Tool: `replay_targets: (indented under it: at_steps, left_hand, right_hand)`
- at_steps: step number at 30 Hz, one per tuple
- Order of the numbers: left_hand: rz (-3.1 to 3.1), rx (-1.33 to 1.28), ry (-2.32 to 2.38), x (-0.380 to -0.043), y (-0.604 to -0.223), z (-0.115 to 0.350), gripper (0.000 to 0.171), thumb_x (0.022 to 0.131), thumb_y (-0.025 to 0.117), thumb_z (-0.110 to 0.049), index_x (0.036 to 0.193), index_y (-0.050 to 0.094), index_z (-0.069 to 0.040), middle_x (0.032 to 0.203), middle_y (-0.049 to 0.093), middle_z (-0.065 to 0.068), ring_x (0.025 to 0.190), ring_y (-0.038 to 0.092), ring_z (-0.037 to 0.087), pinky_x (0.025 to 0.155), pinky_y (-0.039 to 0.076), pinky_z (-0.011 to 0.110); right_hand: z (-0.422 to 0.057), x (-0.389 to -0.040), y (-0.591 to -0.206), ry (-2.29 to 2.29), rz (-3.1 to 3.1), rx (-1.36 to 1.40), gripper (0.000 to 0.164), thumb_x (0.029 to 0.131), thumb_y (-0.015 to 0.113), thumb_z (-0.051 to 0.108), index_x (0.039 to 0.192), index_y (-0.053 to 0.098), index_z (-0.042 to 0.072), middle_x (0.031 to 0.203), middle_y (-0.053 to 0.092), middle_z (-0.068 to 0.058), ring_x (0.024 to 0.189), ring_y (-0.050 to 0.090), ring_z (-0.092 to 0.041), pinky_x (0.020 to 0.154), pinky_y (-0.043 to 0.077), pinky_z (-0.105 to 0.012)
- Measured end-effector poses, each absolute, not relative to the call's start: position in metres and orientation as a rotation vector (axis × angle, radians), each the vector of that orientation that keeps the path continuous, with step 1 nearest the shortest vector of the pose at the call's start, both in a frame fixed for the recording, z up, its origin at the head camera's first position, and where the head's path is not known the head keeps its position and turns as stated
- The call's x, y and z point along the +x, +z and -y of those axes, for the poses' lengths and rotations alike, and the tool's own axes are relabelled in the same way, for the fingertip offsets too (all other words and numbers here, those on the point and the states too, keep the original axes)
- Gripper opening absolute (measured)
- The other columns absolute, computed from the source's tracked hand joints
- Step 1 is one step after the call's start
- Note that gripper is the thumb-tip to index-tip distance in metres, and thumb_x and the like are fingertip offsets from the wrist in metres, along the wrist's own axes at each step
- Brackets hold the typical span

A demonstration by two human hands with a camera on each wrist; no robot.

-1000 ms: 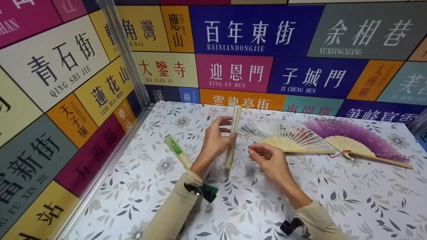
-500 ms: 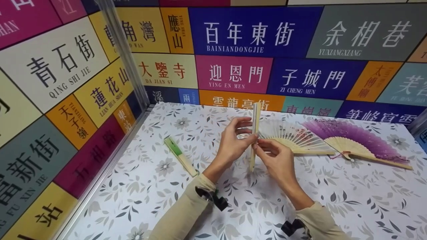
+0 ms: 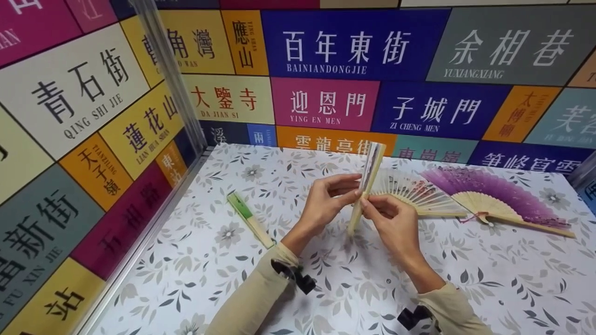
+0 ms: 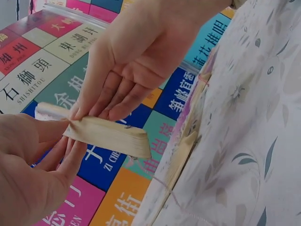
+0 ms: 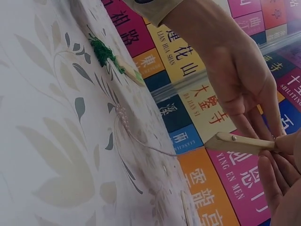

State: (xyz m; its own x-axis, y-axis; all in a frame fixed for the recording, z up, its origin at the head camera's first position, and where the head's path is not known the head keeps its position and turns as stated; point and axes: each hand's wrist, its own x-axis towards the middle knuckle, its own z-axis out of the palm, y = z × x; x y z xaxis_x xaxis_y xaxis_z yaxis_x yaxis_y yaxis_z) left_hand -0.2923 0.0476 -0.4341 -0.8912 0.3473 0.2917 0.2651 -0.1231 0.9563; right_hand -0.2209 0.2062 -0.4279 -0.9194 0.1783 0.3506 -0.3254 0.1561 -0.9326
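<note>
A folded hand fan (image 3: 365,186) with pale bamboo ribs stands nearly upright between both hands, its top leaning right in the head view. My left hand (image 3: 322,204) pinches it from the left with thumb and fingers. From the other side my right hand (image 3: 395,221) pinches it by thumb and fingertips. The left wrist view shows the fan's ribs (image 4: 113,134) stacked close together, with the thumbs close to each other on them. A thin pinkish cord with a tassel (image 5: 123,120) trails from the fan's riveted end onto the cloth.
A white spread fan (image 3: 405,188) and a purple spread fan (image 3: 517,195) lie at the right back. To the left lies a folded green fan (image 3: 249,216) with a green tassel (image 5: 101,51). Printed wall panels (image 3: 358,42) border the floral tablecloth (image 3: 354,288).
The left hand has brought the folded fan to the right, and the right hand, empty before, has taken hold of it. The fan's top now tilts further right.
</note>
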Motion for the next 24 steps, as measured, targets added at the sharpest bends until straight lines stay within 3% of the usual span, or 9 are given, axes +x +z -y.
replay_targets:
  at_steps: [6,15,24]
  left_hand:
    - [-1.766,0.639,2.212,-0.296,-0.446,-0.043,0.041,0.091,0.074,-0.012,0.131,0.067,-0.018,0.115,0.075,0.011,0.103,0.074,0.027,0.087,0.064,0.040]
    - [-1.561,0.519,2.260,-0.301,-0.449,-0.041,0.033,0.090,0.075,-0.011,0.122,0.071,-0.008,0.114,0.074,0.018,0.105,0.073,0.031,0.096,0.061,0.040]
    - [-1.512,0.417,2.298,-0.299,-0.447,-0.043,0.032,0.089,0.076,-0.008,0.120,0.071,-0.004,0.114,0.073,0.020,0.104,0.073,0.031,0.094,0.062,0.039]
  right_hand:
    - [-0.210,-0.221,-0.428,1.789,2.095,0.128,0.021,0.092,0.074,0.014,0.103,0.073,-0.004,0.096,0.074,-0.025,0.077,0.074,-0.026,0.072,0.066,-0.033]
    - [-0.217,-0.233,-0.445,1.847,2.025,0.125,0.020,0.089,0.078,0.020,0.100,0.076,0.005,0.093,0.076,-0.017,0.075,0.073,-0.021,0.071,0.065,-0.032]
    - [-0.210,-0.221,-0.425,1.875,2.021,0.043,0.016,0.089,0.076,0.006,0.100,0.073,-0.005,0.090,0.076,-0.016,0.073,0.072,-0.020,0.071,0.065,-0.030]
